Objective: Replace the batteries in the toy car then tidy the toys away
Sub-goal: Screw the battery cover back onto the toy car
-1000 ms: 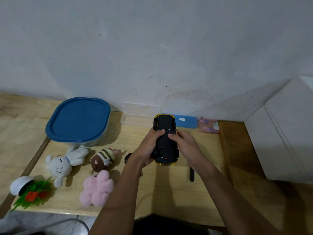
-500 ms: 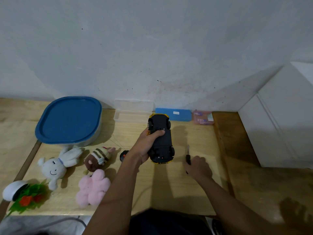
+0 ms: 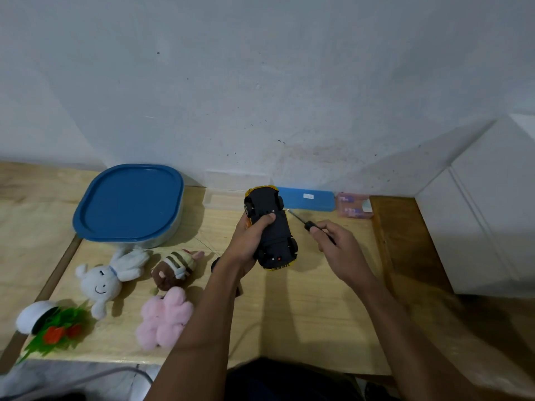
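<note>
Lying left of the toy car: plush toys; lidded box; screwdriver right

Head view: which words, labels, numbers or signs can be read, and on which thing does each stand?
Nothing can be read here.
The white label on the blue case: too small to read.
The pink packet beside it: print blurred.
The toy car underside: no writing visible.

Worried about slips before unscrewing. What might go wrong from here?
The black-handled screwdriver in the right hand points toward the left hand, whose thumb lies on the black underside of the upturned yellow toy car; a slip may jab it. Only that hand steadies the car, so it may twist under pressure.
</note>
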`<act>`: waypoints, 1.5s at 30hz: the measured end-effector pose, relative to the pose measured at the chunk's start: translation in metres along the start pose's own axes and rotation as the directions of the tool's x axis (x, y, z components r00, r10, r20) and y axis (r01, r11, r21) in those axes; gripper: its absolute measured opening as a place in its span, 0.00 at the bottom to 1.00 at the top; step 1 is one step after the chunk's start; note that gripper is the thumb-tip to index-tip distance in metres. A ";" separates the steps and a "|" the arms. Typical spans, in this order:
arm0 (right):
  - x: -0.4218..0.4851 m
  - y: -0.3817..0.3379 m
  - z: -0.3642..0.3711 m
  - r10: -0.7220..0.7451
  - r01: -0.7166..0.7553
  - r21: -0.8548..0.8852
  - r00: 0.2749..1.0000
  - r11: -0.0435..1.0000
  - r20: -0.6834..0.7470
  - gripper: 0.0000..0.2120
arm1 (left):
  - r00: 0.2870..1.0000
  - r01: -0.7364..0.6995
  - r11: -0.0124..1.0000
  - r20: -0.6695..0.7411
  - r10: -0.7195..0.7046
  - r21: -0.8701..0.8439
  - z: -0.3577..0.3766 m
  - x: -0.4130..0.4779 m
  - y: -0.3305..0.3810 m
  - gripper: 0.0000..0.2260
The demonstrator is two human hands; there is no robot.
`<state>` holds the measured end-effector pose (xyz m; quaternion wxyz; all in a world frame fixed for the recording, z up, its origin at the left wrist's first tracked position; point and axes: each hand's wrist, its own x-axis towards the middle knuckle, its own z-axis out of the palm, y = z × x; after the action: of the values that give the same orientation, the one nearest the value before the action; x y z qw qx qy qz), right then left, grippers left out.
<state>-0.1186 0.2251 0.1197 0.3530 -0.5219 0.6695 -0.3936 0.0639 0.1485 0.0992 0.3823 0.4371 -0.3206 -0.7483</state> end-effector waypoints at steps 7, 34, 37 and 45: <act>0.007 -0.016 0.004 -0.044 0.048 -0.166 0.999 0.985 0.027 0.06 | 0.998 -0.062 0.998 -0.001 0.062 -0.003 -0.004 -0.003 0.004 0.16; 0.011 -0.022 0.009 -0.024 0.027 -0.188 1.000 0.982 0.019 0.07 | 0.996 -0.093 0.996 0.012 0.093 0.010 -0.004 -0.006 0.007 0.17; 0.010 -0.022 0.009 -0.015 0.019 -0.172 1.000 0.985 0.022 0.08 | 0.996 -0.092 0.996 0.016 0.092 0.021 -0.004 -0.006 0.007 0.16; 0.008 -0.023 0.009 0.017 -0.015 -0.126 1.000 0.992 0.015 0.10 | 0.994 -0.105 0.995 0.036 0.105 0.001 -0.003 -0.007 0.008 0.16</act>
<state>-0.1030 0.2128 0.1361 0.3277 -0.5408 0.6944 -0.3435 0.0710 0.1501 0.1078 0.4147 0.4068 -0.3508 -0.7345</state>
